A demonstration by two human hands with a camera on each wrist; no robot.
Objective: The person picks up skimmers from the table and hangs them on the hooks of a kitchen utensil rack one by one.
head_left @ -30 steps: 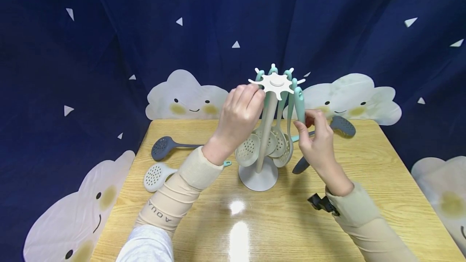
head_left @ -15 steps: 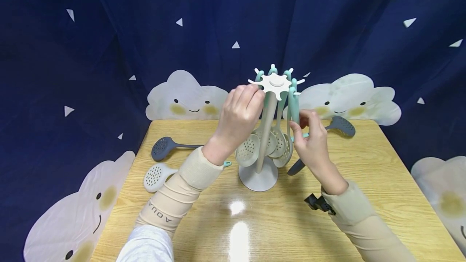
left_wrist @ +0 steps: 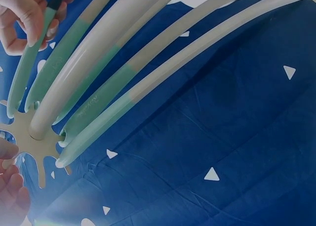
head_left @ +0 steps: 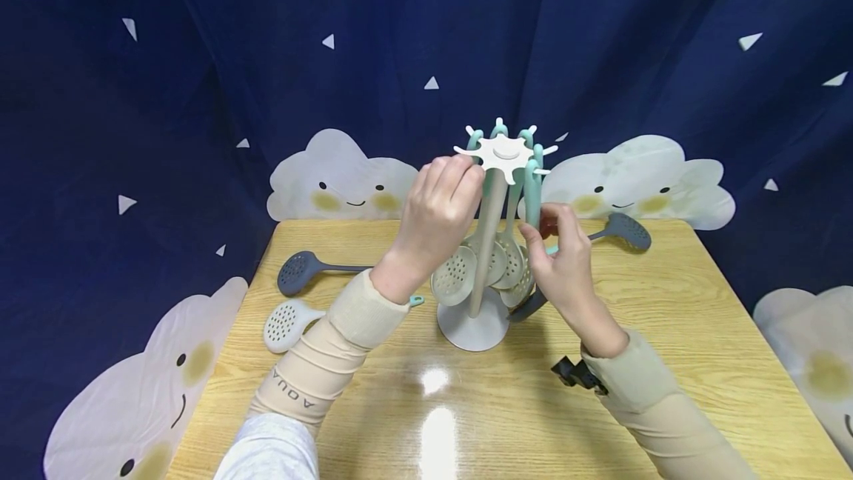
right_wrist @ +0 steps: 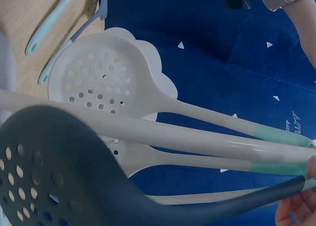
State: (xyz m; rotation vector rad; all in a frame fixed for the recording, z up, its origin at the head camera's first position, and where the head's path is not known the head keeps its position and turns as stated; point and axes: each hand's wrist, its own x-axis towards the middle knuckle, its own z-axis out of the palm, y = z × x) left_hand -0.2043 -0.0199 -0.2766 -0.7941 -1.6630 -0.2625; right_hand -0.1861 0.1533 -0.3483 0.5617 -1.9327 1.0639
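Note:
A white rotating utensil rack (head_left: pixel 491 243) stands upright on a round base. My left hand (head_left: pixel 443 202) grips the rack at the left of its hooked top, fingers curled over a hook arm. My right hand (head_left: pixel 566 258) pinches the mint handle (head_left: pixel 532 195) of a dark grey skimmer (right_wrist: pixel 74 157), whose perforated head hangs low by the rack's base. A white hook tip pokes out beside the handle's upper end; the handle appears to be on that hook. Several cream perforated utensils (head_left: pixel 454 276) with mint handles hang around the pole.
On the wooden table (head_left: pixel 373 406) lie a dark slotted spoon (head_left: pixel 298 272) and a white skimmer (head_left: pixel 285 324) at left. Another dark perforated utensil (head_left: pixel 628 231) lies at back right. A blue curtain (head_left: pixel 426 35) with cloud shapes hangs behind.
My right hand has moved left, bringing the dark skimmer's handle from outside the hook onto it and its head in toward the base. My left hand has stayed still.

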